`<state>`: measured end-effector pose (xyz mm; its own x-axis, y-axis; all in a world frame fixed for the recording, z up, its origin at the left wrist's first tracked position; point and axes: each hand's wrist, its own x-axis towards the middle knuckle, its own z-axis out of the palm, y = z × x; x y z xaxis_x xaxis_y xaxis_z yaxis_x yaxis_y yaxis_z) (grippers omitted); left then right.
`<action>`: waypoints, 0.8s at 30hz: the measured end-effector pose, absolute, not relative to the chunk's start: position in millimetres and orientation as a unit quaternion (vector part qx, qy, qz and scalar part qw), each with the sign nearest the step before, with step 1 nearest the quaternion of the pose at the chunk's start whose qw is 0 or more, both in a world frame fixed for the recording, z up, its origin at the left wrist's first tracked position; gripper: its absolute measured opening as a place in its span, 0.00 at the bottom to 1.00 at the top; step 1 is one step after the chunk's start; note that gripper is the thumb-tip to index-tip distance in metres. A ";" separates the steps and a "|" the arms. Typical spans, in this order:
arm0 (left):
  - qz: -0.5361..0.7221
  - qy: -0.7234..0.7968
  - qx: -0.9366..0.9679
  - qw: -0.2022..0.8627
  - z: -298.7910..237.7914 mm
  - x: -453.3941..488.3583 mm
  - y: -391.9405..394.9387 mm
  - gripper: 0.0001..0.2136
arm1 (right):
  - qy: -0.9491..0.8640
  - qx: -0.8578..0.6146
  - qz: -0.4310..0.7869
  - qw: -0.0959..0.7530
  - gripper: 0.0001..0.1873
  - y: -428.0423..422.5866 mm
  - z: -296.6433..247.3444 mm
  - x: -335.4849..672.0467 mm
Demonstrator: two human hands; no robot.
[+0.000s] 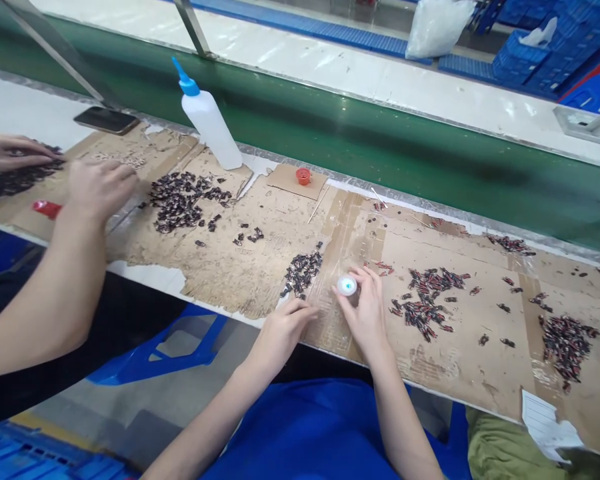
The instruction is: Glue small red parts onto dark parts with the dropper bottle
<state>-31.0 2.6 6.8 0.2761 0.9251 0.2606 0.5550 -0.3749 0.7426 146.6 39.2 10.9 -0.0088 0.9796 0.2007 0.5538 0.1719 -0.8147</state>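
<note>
My left hand (pixel 286 328) is at the table's near edge, thumb and fingers pinched together; whatever is between them is too small to make out. Just beyond its fingertips lies a small pile of dark metallic parts (pixel 303 273). My right hand (pixel 367 310) has its thumb and fingers closed around a small round white container (pixel 347 285), seen end-on with a bright blue spot at its centre. Right of that hand, black-and-red small parts (pixel 427 300) lie in a loose heap, with a few thin red pieces (pixel 384 268) nearer the fingers.
A white squeeze bottle (pixel 213 130) with a blue nozzle stands at the back left. Beside it are a red cup (pixel 303 176) on cardboard and a phone (pixel 107 120). A co-worker's arm (pixel 80 253) reaches in from the left. More parts (pixel 567 350) are heaped at the right.
</note>
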 end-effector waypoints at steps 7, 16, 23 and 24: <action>0.436 0.458 0.716 0.297 -6.6 3.1 8.3 0.07 | -0.404 -0.541 0.480 0.560 0.17 -1.3 8.9 183.3; 0.381 0.514 0.761 0.106 -10.4 -6.6 1.4 0.09 | -0.163 -0.525 0.494 0.673 0.15 -4.4 9.8 191.6; 0.347 0.471 0.800 0.133 -12.2 -9.2 2.8 0.11 | -0.281 -0.562 0.470 0.620 0.14 -8.7 4.7 180.2; 0.350 0.473 0.798 0.133 -13.4 -8.7 4.1 0.10 | -0.303 -0.571 0.459 0.610 0.14 -9.7 3.9 181.1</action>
